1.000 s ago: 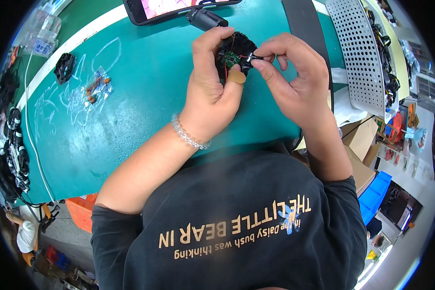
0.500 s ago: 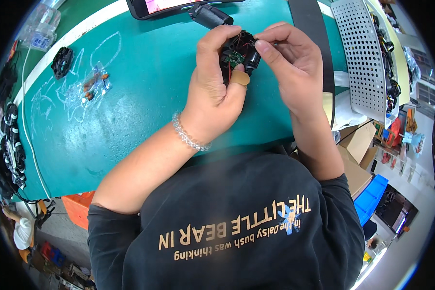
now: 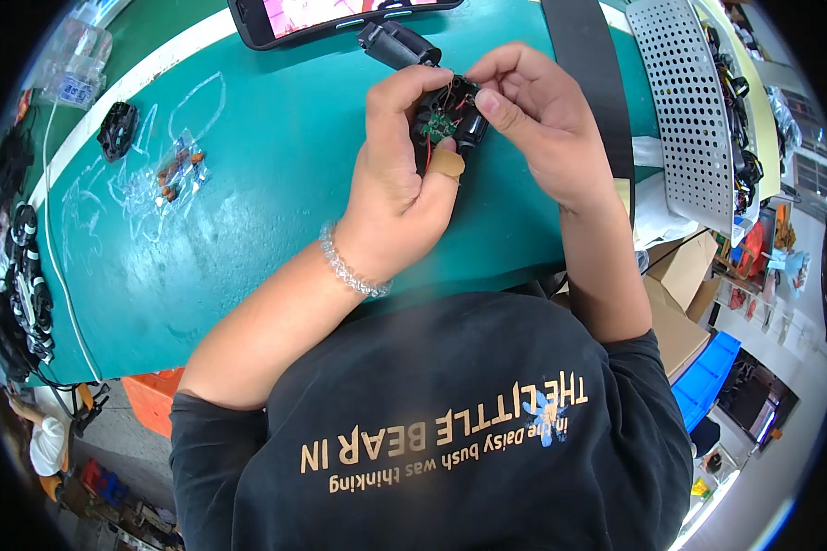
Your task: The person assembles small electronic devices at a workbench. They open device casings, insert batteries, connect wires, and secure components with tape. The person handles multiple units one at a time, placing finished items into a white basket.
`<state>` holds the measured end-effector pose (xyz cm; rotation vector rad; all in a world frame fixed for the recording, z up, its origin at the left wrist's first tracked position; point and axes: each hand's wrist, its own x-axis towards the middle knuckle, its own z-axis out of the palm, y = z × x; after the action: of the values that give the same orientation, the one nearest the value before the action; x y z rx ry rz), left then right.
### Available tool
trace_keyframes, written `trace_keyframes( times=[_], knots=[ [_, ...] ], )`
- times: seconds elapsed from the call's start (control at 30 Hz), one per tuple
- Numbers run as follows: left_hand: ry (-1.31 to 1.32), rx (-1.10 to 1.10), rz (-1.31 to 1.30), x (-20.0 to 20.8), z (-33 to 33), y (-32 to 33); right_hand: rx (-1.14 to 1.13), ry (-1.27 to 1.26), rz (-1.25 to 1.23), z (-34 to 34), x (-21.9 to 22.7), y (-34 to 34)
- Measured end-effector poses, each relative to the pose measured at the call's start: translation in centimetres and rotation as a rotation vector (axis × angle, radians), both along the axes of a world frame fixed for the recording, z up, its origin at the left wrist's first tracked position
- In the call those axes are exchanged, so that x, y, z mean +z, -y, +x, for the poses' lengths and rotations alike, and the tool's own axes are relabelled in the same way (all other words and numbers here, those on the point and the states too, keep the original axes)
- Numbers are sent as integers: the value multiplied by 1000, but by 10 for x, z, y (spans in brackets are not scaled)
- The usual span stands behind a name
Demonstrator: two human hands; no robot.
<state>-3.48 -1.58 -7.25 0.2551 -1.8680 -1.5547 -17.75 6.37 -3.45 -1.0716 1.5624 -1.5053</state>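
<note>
My left hand is closed around an open black plastic housing and has a tan bandage on its thumb. Inside the housing sit a small green circuit board and thin red and black wires. My right hand is at the housing's upper right edge, thumb and index finger bent together near the wires. What lies between those fingertips is too small to make out. Just beyond my left fingers rests a black cylindrical part, perhaps joined to the housing; the join is hidden.
A phone-like device with a lit screen lies at the far edge of the green table. Toward the left are a black plastic part and a clear bag of small brown pieces. A perforated grey tray stands right.
Both hands and the housing have shifted slightly left and nearer. My left thumb sits lower, so more of the green board shows. The right fingertips remain at the housing's edge.
</note>
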Motion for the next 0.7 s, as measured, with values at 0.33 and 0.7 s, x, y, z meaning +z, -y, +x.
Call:
trace_keyframes(
  times=[0.33, 0.7],
  knots=[
    [-83, 93, -255, 0, 0, -6, -129, -71, -142, 25, -5, -7],
    [-192, 74, -283, 0, -1, -7, -122, -25, -193, 30, 5, -10]
  ],
)
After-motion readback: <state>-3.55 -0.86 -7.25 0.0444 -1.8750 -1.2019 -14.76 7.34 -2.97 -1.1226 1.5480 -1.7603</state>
